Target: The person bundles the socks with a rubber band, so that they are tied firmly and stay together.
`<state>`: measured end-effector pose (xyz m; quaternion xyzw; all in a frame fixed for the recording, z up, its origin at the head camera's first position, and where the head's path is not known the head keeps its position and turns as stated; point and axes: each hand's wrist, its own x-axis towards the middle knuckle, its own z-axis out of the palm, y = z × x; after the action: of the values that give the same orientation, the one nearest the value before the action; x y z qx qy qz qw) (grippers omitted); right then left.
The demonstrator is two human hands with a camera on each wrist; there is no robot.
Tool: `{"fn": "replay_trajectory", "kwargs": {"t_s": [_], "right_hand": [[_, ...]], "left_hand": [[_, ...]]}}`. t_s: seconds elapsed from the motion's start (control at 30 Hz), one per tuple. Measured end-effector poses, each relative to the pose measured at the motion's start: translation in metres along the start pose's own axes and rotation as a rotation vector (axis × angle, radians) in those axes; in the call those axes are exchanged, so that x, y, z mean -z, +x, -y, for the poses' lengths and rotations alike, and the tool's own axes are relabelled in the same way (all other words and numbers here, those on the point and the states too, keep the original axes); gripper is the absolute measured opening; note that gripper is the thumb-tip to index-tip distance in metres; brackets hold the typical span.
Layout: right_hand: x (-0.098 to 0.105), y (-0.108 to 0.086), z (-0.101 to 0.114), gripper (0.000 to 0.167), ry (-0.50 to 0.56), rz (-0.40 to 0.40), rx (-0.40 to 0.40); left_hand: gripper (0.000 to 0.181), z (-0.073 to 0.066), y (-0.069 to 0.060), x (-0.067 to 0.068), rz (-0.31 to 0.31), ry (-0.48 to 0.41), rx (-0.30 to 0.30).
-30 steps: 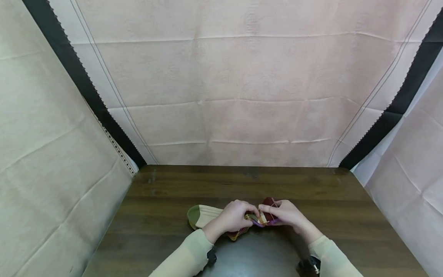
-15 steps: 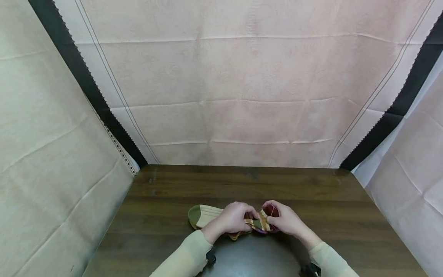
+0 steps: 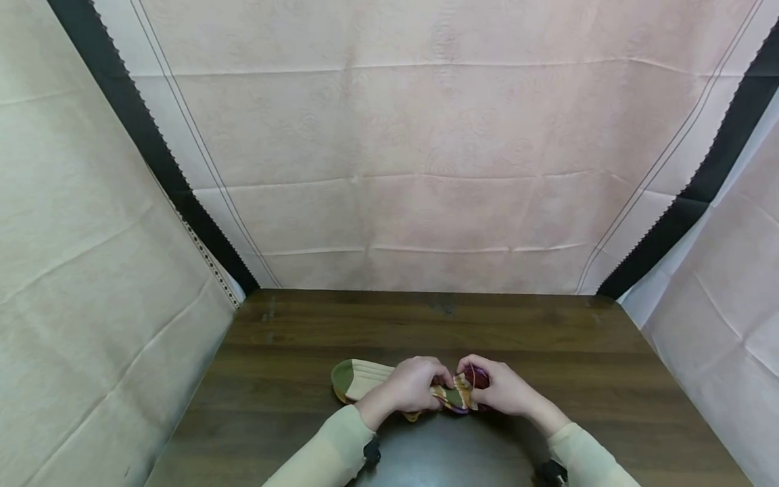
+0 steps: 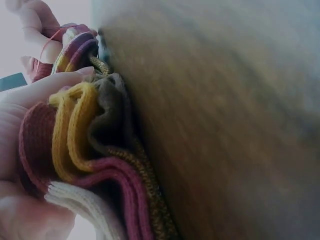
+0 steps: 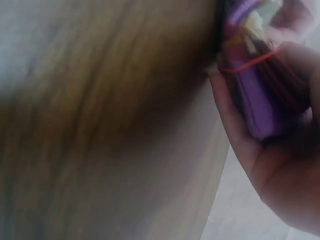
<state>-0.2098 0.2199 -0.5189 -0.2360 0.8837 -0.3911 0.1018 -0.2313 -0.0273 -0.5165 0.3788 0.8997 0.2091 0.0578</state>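
A stack of knitted socks (image 3: 367,379) in cream, green, mustard, maroon and purple lies across the tabletop in the head view. My left hand (image 3: 409,385) grips the middle of the stack, and folded sock layers (image 4: 75,132) bulge beside its fingers in the left wrist view. At the right end, my right hand (image 3: 506,389) pinches the bunched sock ends between thumb and fingers. A thin red rubber band (image 5: 256,61) runs across the purple and maroon sock ends (image 5: 255,105) and reaches the right hand's fingers. Part of the band is hidden.
Dark brown wooden tabletop (image 3: 341,325) lies under the hands. Pale fabric walls (image 3: 426,169) enclose it at the back and both sides, with black strips (image 3: 201,223) along the corners. A dark wrist device (image 3: 371,450) sits under the left sleeve.
My right hand has turned and shifted its grip at the sock ends, with the fingers now over the far side. The left hand stays on the stack almost unmoved.
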Motion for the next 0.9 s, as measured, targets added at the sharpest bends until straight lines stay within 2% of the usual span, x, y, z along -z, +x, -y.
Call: {"fn": "replay_trajectory", "kwargs": {"t_s": [0.1, 0.23, 0.43, 0.57, 0.7, 0.9], "right_hand": [[-0.004, 0.003, -0.001, 0.052, -0.061, -0.037, 0.004], [-0.005, 0.004, -0.002, 0.067, -0.037, -0.044, -0.040], [-0.009, -0.001, -0.003, 0.059, 0.155, -0.129, -0.154], [-0.014, -0.003, -0.005, 0.059, 0.365, -0.171, -0.235], [-0.015, -0.004, -0.006, 0.067, 0.514, -0.160, -0.254], [-0.013, -0.002, -0.006, 0.068, 0.490, -0.075, -0.209]], "left_hand": [[0.031, 0.001, 0.000, 0.000, 0.000, -0.010, 0.002], [0.030, 0.002, -0.001, 0.001, 0.000, -0.010, 0.008], [0.030, 0.003, -0.003, 0.003, -0.014, -0.016, 0.024], [0.029, 0.005, -0.001, 0.002, -0.019, -0.022, 0.031], [0.029, 0.006, 0.001, 0.000, -0.015, -0.032, 0.032], [0.030, 0.006, 0.003, -0.001, -0.012, -0.039, 0.029]]}}
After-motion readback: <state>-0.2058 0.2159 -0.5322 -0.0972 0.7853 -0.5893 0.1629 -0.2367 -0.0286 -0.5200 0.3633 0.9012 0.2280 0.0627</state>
